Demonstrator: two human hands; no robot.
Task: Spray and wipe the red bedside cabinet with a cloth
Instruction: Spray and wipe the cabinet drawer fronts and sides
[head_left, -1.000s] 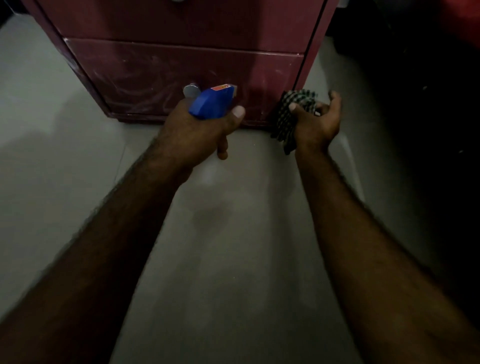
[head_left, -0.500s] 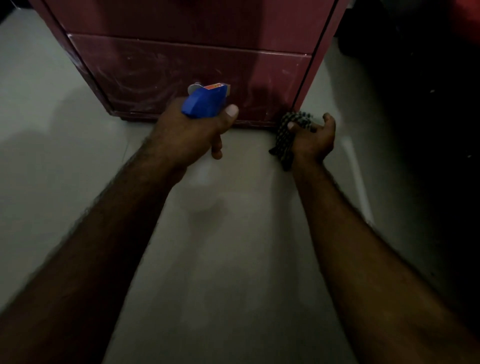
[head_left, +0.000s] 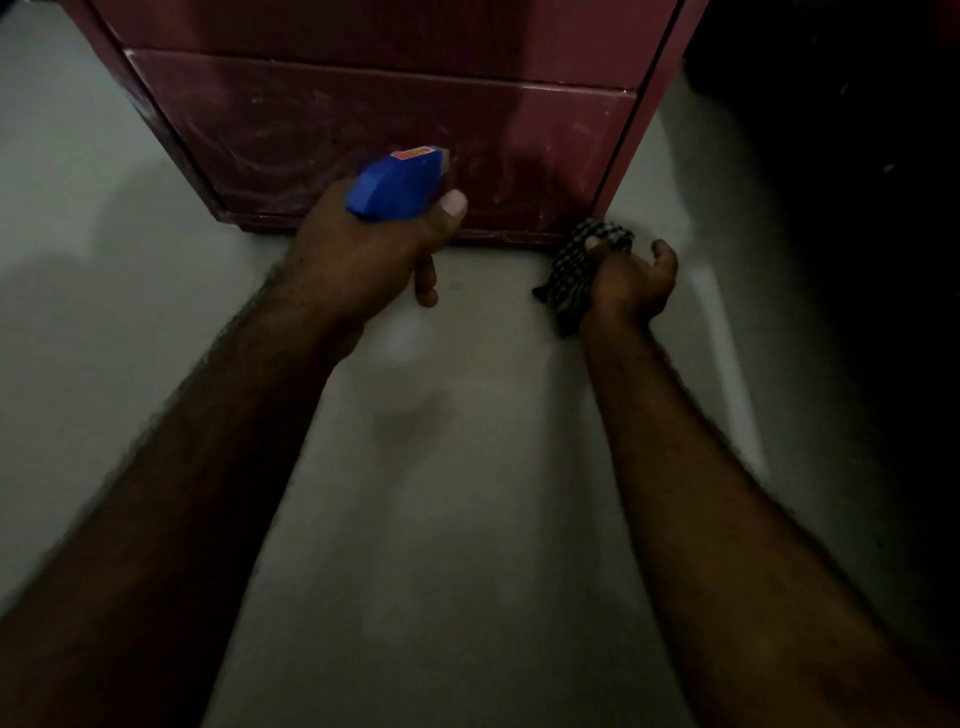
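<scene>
The red bedside cabinet (head_left: 322, 124) fills the top of the view, its lower drawer front streaked with wipe marks. My left hand (head_left: 358, 260) grips a spray bottle with a blue head (head_left: 395, 184), the nozzle pointing at the lower drawer front; the bottle's pale body hangs below the hand. My right hand (head_left: 631, 283) holds a bunched black-and-white checked cloth (head_left: 569, 275) low at the cabinet's bottom right corner, close to the floor.
Pale grey floor (head_left: 441, 519) spreads in front of the cabinet. To the right of the cabinet lies a very dark area (head_left: 831, 208) where nothing can be made out. The room is dim.
My right hand with the cloth has dropped from the lower drawer front down to the cabinet's bottom right corner. The left hand with the bottle has stayed in front of the lower drawer.
</scene>
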